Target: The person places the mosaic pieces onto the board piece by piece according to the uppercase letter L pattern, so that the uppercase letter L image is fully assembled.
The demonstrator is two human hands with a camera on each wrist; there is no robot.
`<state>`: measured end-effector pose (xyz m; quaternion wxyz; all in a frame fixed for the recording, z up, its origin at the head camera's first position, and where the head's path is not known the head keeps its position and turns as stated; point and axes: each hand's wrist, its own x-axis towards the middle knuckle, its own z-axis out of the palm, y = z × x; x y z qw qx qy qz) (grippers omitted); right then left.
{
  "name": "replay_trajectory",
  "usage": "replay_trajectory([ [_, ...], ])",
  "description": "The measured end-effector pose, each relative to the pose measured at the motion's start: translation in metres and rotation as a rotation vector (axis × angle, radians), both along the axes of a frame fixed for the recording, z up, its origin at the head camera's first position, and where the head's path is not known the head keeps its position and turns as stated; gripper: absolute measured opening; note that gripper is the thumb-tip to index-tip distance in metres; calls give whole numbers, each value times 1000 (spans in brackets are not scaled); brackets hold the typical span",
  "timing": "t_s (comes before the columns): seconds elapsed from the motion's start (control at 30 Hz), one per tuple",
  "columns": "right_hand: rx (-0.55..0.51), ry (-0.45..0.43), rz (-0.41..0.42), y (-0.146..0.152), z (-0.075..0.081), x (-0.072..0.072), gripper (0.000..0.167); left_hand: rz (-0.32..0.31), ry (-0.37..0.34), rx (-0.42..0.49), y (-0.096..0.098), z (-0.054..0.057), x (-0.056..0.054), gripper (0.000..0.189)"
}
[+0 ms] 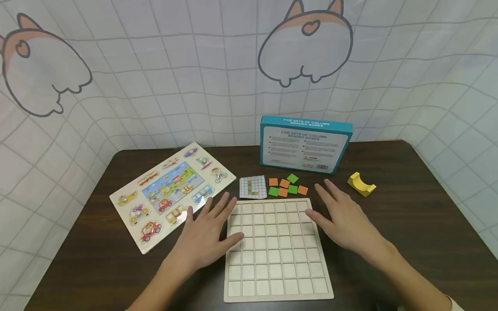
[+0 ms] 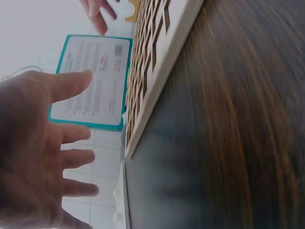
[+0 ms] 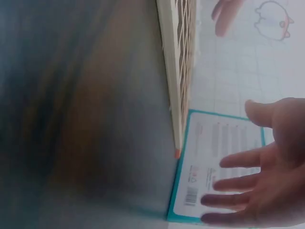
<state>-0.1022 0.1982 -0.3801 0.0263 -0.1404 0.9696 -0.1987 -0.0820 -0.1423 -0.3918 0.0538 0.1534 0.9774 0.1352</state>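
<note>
A pale wooden grid board point(image 1: 277, 298) lies at the front middle of the dark table, its square cells bare. Over its upper left edge my left hand point(image 1: 206, 237) is spread, fingers straight; the left wrist view shows that palm point(image 2: 28, 152) holding nothing, above the table. On the other side my right hand point(image 1: 346, 220) hovers at the board's upper right corner, fingers extended and holding nothing, as in the right wrist view point(image 3: 271, 176). Beyond the board lie several orange tiles point(image 1: 273, 182) and green tiles point(image 1: 273, 191), beside a small pattern card point(image 1: 253, 187).
At the left lies a wooden picture puzzle point(image 1: 136, 233) with vehicle pieces. A teal-edged box point(image 1: 305, 147) stands upright at the back, near the curtain point(image 1: 218, 112). Right of the tiles sits a yellow curved block point(image 1: 362, 185) on the table point(image 1: 408, 233).
</note>
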Motion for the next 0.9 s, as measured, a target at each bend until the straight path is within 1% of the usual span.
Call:
replay_trajectory([
  [0.13, -38, -35, 28, 4, -1, -12, 71, -22, -53, -15, -5, -2, -2, 88],
  [0.23, -51, -47, 48, 8, -1, -22, 63, -34, -81, -28, -7, -4, -4, 89],
  [0.33, -68, -55, 64, 10, -2, -31, 54, -42, -98, -27, -9, -4, -6, 87],
  [0.47, -87, -80, 66, 11, -1, -42, 46, -40, -96, -3, -9, -5, -7, 83],
  [0.7, -95, -137, 47, 9, 0, -64, 44, -22, -80, 0, -7, -8, -9, 85],
  [0.9, -85, -159, 25, 8, 1, -76, 42, -13, -84, 1, -5, -10, -8, 83],
])
